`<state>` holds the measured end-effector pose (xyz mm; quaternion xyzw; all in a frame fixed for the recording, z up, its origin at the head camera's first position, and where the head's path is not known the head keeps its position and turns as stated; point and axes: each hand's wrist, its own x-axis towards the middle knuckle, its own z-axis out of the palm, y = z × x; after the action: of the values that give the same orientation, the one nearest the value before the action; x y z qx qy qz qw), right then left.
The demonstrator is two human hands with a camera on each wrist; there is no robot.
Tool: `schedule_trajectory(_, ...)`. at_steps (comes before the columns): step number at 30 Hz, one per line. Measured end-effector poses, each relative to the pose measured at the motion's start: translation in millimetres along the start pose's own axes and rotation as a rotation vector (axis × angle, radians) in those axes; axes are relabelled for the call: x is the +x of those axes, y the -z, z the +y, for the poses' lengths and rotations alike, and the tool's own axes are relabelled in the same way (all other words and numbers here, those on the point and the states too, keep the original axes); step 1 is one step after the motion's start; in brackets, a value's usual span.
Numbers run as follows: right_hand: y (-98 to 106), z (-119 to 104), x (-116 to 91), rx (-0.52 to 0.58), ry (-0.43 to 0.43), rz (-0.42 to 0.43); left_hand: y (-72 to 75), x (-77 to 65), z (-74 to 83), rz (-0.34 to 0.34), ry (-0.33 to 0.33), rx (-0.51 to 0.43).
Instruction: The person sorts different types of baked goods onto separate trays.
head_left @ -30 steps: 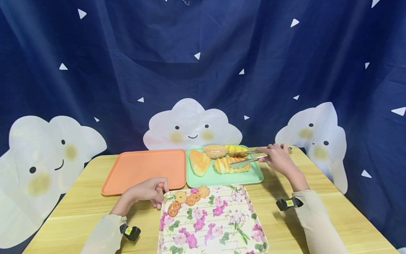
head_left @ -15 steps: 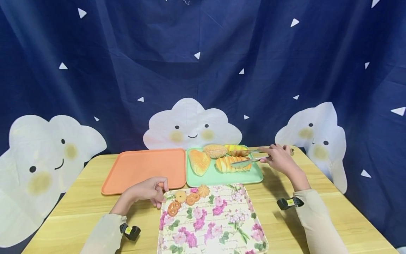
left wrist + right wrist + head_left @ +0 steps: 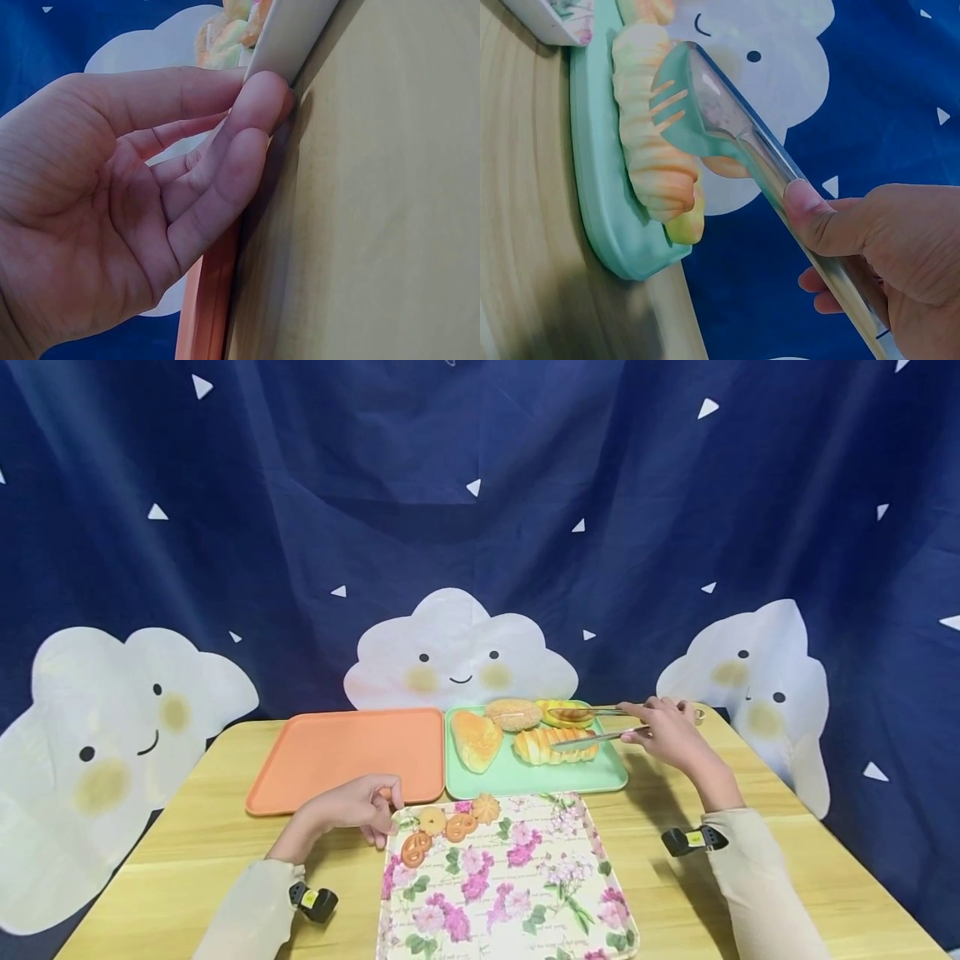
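"Head view first: what borders the work?"

"The green tray (image 3: 525, 781) stands just beside the orange tray (image 3: 352, 760), with the flowered tray (image 3: 536, 881) near its front edge. To the right, wood shows between the green rim and the edge of the surface (image 3: 840, 893)."

"And the room behind?"

"A navy curtain (image 3: 375, 527) printed with clouds hangs past the far edge."

"Where's the striped roll (image 3: 536, 748)?"

"On the green tray, toward its right end, long axis roughly left to right. The tongs (image 3: 573, 743) in the right hand (image 3: 671, 735) point left across it, arms spread, one tip over its near side, the other over the yellow bread (image 3: 557, 703) behind."

"And the left hand (image 3: 352, 806)?"

"Its grip pinches the flowered tray's far left corner."

"Left wrist view?"

"Thumb and fingertips meet at that tray's pale wall; the orange rim runs below them, the wood alongside."

"And right wrist?"

"The right hand's grip holds the tongs between thumb and fingers. They slant up to the left, slotted head in front of the roll, whose length follows the tray's near edge. Whether metal touches bread, I can't tell."
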<state>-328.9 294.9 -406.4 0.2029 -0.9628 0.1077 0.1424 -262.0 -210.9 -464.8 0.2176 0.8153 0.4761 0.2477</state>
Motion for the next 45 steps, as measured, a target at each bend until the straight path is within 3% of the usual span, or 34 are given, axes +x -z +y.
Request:
schedule_trajectory(16,12.8,-7.2,-1.3,-0.007,0.046,0.080,-0.8,-0.3,1.6,-0.006,0.004,-0.005)
schedule_trajectory(29,25.3,-39.4,0.2,0.020,0.177,0.212,-1.0,-0.3,1.5,-0.006,0.007,-0.009)
schedule_trajectory(45,23.0,-83.8,-1.8,0.021,0.373,0.156,1.5,-0.9,1.9,-0.006,0.035,-0.042)
